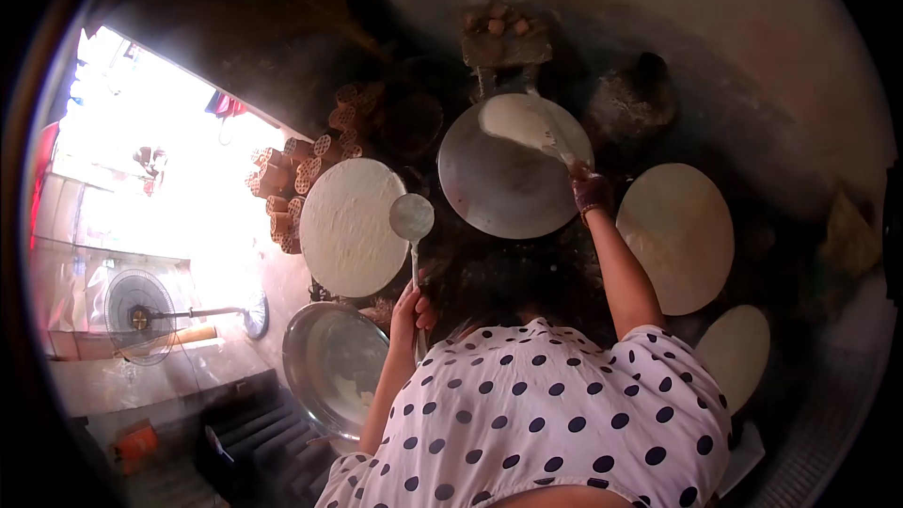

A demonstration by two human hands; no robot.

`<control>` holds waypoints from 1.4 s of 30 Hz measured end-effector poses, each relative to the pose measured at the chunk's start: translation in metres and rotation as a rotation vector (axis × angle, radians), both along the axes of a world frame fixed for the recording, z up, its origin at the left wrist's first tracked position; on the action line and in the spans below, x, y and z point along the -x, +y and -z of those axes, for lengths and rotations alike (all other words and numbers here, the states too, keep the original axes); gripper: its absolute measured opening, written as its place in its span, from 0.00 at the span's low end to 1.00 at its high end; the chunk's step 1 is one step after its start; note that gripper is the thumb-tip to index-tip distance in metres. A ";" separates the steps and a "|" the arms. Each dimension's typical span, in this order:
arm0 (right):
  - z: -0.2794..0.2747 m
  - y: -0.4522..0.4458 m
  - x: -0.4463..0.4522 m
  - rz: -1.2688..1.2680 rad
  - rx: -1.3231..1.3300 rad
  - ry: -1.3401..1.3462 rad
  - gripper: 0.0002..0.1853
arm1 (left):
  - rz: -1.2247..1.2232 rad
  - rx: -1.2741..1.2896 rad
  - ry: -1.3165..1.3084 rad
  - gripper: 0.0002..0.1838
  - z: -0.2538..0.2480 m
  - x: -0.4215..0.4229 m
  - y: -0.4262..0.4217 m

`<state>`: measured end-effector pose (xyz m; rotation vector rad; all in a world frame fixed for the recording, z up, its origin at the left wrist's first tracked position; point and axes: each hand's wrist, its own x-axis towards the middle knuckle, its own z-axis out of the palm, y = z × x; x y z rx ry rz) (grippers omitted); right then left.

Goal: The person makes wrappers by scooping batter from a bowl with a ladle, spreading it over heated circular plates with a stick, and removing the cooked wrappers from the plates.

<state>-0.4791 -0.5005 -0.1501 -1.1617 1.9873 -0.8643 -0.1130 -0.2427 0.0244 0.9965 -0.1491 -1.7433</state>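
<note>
While gripping a ladle (pixel 412 218) by its handle in the left hand (pixel 406 310), with fingers wrapped round it, reaches with the dark-covered right hand (pixel 591 191) to the right edge of a round metal plate (pixel 503 193), beside a pale layer (pixel 513 120) lying on its far part. Cannot tell the state of the right fingers. Has a pale disc (pixel 343 230) and a metal basin (pixel 306 343) near the left hand.

Shirt (pixel 555 404) wht w/ blk dots; ladle (pixel 412 217) gry; bricks (pixel 308 172) orng-brn.
</note>
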 end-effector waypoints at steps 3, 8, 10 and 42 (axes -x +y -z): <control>0.000 0.003 -0.022 -0.171 0.074 0.153 0.22 | -0.035 -0.032 0.055 0.21 0.006 0.002 0.008; -0.055 -0.017 -0.048 -0.469 -0.123 0.099 0.21 | -0.078 -0.102 0.132 0.21 0.001 0.012 0.016; -0.044 -0.023 -0.031 -0.706 0.119 -0.015 0.19 | -0.076 -0.069 0.171 0.21 0.004 0.012 0.018; -0.060 -0.030 -0.009 -0.524 -0.064 0.135 0.20 | -0.171 -0.146 0.159 0.16 0.004 0.016 0.030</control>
